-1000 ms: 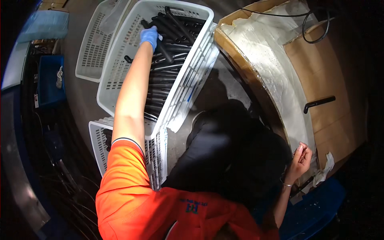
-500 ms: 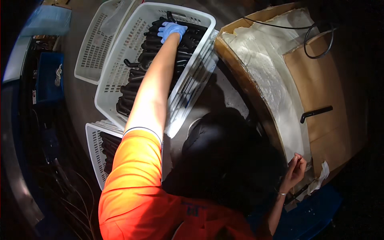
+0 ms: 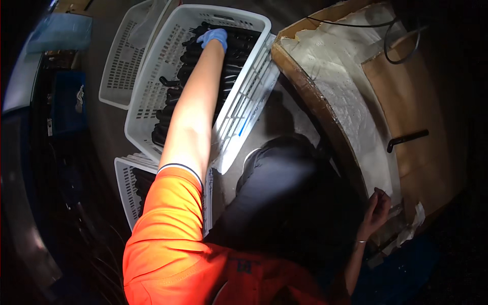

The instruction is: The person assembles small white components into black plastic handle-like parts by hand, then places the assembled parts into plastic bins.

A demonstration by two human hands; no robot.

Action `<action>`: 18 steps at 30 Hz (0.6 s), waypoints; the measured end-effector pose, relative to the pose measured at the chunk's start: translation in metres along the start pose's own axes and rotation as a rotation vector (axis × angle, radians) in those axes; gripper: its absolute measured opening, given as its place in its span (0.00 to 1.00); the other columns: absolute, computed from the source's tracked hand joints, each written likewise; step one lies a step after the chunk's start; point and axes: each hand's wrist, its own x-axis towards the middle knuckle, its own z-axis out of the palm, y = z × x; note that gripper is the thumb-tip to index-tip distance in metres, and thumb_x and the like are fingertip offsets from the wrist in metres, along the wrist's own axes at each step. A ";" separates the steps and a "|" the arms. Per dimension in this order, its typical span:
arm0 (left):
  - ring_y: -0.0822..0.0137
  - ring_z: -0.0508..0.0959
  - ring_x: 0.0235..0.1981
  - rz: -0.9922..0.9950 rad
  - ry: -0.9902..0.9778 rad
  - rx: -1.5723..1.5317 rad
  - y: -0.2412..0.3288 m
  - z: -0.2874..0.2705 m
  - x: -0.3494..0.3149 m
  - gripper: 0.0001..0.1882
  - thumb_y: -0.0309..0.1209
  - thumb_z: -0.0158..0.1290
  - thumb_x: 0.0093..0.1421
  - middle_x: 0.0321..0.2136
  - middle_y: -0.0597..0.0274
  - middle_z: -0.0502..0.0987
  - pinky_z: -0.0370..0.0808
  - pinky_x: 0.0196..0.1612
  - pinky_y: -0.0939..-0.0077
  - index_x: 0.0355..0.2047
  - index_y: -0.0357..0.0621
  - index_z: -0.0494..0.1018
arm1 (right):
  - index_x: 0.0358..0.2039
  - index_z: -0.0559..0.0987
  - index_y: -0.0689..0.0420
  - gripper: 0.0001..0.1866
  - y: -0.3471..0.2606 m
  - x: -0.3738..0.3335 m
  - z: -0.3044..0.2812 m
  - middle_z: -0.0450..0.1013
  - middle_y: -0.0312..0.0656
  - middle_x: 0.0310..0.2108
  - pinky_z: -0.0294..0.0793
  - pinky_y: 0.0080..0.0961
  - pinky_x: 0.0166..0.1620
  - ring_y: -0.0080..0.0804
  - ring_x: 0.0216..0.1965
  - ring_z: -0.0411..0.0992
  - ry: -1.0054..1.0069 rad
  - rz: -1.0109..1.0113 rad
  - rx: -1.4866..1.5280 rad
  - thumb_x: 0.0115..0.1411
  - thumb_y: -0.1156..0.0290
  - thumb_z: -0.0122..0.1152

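My left hand (image 3: 213, 37), in a blue glove, rests at the far end of a white slatted basket (image 3: 136, 109). Its fingers reach leftward over the black bent tubes (image 3: 231, 58) heaped inside; they look outstretched, though the palm's underside is hidden. My bare right hand (image 3: 377, 211) hangs near the close end of a large carton (image 3: 305, 81), fingers loosely curled and a little apart. Nothing shows in it. One bent end of a tube (image 3: 169, 82) juts up by the basket's left wall. Another black bent tube (image 3: 407, 139) lies on the carton's brown cardboard flap.
A second white basket (image 3: 109, 79) stands behind at the left, and another (image 3: 123, 190) with black pieces sits nearer. Whitish plastic sheeting (image 3: 351, 96) lines the carton. A black cable (image 3: 351, 24) loops over its far side. Blue bins (image 3: 68, 119) stand at far left.
A tube end that stuck up beside my left hand no longer stands out. That hand has drawn slightly left and looks narrower. My right hand stays by the carton with its fingers a bit looser.
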 end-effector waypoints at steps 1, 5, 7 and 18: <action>0.59 0.55 0.63 -0.036 -0.005 0.072 0.013 0.003 0.000 0.34 0.43 0.37 0.62 0.64 0.59 0.51 0.49 0.64 0.55 0.65 0.52 0.39 | 0.41 0.72 0.65 0.08 -0.001 0.001 -0.001 0.67 0.35 0.36 0.64 0.14 0.40 0.19 0.35 0.63 0.004 0.012 0.005 0.64 0.76 0.47; 0.56 0.62 0.58 0.303 0.260 0.578 0.034 0.026 0.008 0.24 0.40 0.41 0.61 0.56 0.57 0.63 0.55 0.61 0.52 0.57 0.52 0.59 | 0.41 0.73 0.64 0.08 -0.001 -0.007 -0.014 0.70 0.39 0.38 0.65 0.18 0.45 0.24 0.40 0.66 0.075 -0.007 -0.037 0.63 0.76 0.48; 0.52 0.65 0.57 0.459 0.399 0.268 0.012 0.029 0.038 0.27 0.42 0.46 0.58 0.56 0.53 0.65 0.60 0.59 0.57 0.56 0.44 0.62 | 0.41 0.73 0.64 0.08 0.005 -0.011 -0.020 0.71 0.40 0.39 0.65 0.20 0.48 0.26 0.42 0.68 0.115 0.007 -0.115 0.62 0.77 0.49; 0.59 0.73 0.47 0.582 0.499 -0.704 -0.038 0.031 0.053 0.27 0.42 0.58 0.52 0.45 0.49 0.75 0.67 0.51 0.72 0.47 0.36 0.71 | 0.36 0.76 0.58 0.06 0.157 0.132 -0.034 0.72 0.37 0.23 0.68 0.22 0.31 0.28 0.24 0.69 0.176 0.008 -0.310 0.60 0.74 0.52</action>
